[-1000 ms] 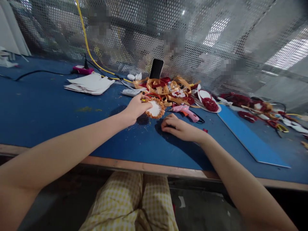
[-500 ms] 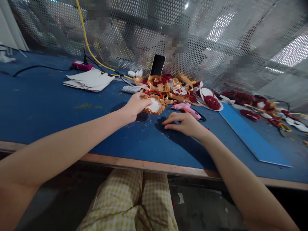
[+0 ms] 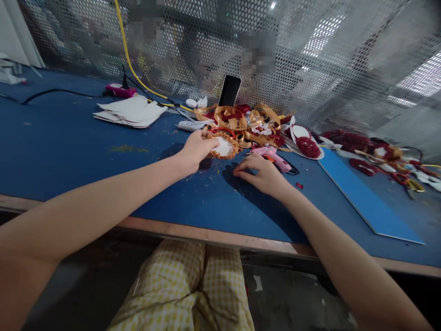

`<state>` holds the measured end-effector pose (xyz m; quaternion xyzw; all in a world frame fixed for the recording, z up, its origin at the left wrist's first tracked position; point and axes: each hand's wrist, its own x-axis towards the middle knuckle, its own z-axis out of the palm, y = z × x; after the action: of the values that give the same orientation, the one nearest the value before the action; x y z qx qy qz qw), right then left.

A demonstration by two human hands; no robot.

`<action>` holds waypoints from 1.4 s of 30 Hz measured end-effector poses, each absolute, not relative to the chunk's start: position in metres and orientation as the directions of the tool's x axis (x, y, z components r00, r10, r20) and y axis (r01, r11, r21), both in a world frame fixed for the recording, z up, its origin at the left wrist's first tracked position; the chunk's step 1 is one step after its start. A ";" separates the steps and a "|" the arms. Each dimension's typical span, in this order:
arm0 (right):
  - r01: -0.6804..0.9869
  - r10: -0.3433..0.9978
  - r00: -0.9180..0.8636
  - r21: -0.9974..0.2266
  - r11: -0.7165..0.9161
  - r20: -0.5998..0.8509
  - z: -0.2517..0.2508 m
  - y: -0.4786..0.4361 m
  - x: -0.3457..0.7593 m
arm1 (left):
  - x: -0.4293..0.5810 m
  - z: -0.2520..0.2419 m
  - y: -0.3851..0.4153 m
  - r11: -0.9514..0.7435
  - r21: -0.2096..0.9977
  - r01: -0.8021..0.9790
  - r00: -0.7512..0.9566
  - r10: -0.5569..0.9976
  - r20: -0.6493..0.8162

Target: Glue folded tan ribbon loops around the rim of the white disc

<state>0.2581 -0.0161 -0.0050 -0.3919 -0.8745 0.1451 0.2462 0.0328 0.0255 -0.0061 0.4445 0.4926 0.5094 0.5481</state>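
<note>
Over the last second the right hand [image 3: 259, 173] has edged nearer the pink glue gun [image 3: 281, 162]; whether its fingertips touch, I cannot tell. The left hand [image 3: 198, 147] pinches a ruffle-edged white disc [image 3: 225, 146] above the blue tabletop [image 3: 193, 202], with tangled gold ribbons [image 3: 234, 123] beyond, then a smartphone [image 3: 230, 90].
</note>
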 end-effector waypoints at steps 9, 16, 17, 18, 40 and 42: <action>0.668 0.779 -0.538 -0.400 0.628 0.324 -0.015 -0.003 0.257 | 0.037 0.008 0.013 0.177 0.966 -0.190 -0.001 0.984 -0.180; 0.624 0.740 -0.599 -0.402 0.671 0.306 -0.005 -0.019 0.254 | 0.037 0.008 0.013 0.194 0.962 -0.191 0.012 0.981 -0.195; 0.614 0.732 -0.608 -0.404 0.678 0.305 -0.004 -0.020 0.254 | 0.036 0.007 0.013 0.192 0.963 -0.186 0.010 0.981 -0.194; 0.594 0.720 -0.627 -0.416 0.688 0.297 -0.002 -0.021 0.254 | 0.036 0.006 0.013 0.192 0.966 -0.176 0.008 0.981 -0.193; 0.262 0.726 -0.675 -0.878 0.401 0.131 0.009 -0.026 0.277 | 0.033 -0.006 0.017 0.055 0.996 0.070 0.011 0.998 -0.056; 0.237 0.777 -0.607 -0.897 0.374 0.164 0.010 -0.027 0.274 | 0.033 -0.008 0.016 0.029 0.994 0.105 0.027 0.999 -0.032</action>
<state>0.2743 -0.0268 0.0098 -0.3277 -0.7735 0.4533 0.2982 0.0330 0.0164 -0.0076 0.5248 0.5260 0.4581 0.4878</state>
